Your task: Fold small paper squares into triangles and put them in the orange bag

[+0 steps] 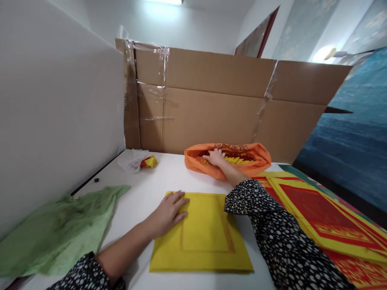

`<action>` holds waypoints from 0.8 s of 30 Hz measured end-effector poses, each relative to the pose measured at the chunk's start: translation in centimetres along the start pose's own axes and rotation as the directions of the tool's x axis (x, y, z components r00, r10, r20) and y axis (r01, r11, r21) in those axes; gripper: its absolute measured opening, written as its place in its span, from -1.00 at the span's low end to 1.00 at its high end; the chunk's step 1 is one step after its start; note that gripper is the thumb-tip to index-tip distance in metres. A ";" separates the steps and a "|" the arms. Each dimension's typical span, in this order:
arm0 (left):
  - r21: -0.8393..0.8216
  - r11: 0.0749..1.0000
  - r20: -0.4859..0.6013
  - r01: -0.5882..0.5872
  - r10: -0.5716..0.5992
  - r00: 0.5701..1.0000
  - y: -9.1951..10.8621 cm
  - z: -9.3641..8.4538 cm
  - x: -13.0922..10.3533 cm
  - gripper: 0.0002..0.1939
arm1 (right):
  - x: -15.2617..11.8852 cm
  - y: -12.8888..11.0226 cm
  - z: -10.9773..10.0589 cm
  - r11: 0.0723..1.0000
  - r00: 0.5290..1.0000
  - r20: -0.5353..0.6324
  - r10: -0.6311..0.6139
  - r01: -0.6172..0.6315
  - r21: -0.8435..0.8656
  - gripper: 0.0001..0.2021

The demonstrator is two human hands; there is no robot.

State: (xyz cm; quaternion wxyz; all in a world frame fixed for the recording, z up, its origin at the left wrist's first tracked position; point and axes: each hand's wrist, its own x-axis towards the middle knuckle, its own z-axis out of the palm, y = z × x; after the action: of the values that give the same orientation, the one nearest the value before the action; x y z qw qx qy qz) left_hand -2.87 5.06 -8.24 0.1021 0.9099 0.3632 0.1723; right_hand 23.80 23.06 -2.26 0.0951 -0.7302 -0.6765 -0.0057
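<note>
A flat yellow square sheet (205, 225), with a darker rectangular outline showing through it, lies on the white table in front of me. My left hand (171, 213) rests on its upper left part, fingers spread. Farther back is an orange bag (193, 163) with dark printed characters, its mouth gaping toward me. Inside it are yellow and red folded pieces (237, 160). My right hand (216, 157) reaches into the left side of that mouth. Its visible fingers look apart, though the tips are partly hidden, and no held thing shows.
Yellow sheets with red printing (329, 213) lie piled on the right. A green cloth (66, 229) spreads over the left side. Near the back are a clear plastic bag (133, 161), a red-and-yellow folded piece (149, 162) and a small black object (96, 180). A cardboard wall (211, 108) stands behind.
</note>
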 end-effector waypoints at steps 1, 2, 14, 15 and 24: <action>0.002 1.000 0.006 -0.006 0.006 1.000 0.1 -0.2 0.1 -0.58 | -0.7 0.5 -1.0 1.000 1.000 0.000 -0.021 0.021 0.003 -0.55; 0.003 1.000 0.011 -0.014 0.014 1.000 0.3 -0.4 0.3 -0.58 | -1.7 1.0 -2.0 0.999 0.999 -0.004 -0.043 0.043 0.005 -0.57; -0.059 0.988 0.239 -0.141 0.152 0.959 8.0 -1.7 -3.6 -0.34 | -26.2 6.7 -5.4 0.715 0.722 0.120 -0.682 0.623 0.319 -0.59; -0.063 0.991 0.215 -0.118 0.129 0.968 8.3 -1.4 -4.0 -0.38 | -27.8 7.0 -4.8 0.703 0.708 0.122 -0.696 0.636 0.318 -0.56; -0.154 0.983 0.145 -0.099 0.122 0.982 9.1 -1.5 -4.2 -0.58 | -30.2 8.1 -2.3 0.710 0.713 0.097 -0.695 0.657 0.255 -0.66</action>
State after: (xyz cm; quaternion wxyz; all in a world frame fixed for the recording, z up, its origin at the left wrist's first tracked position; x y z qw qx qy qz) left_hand -0.59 -4.24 -5.04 0.1865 0.9294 0.2893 0.1332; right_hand 29.49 -7.64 -5.20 0.0961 -0.4142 -0.8999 0.0965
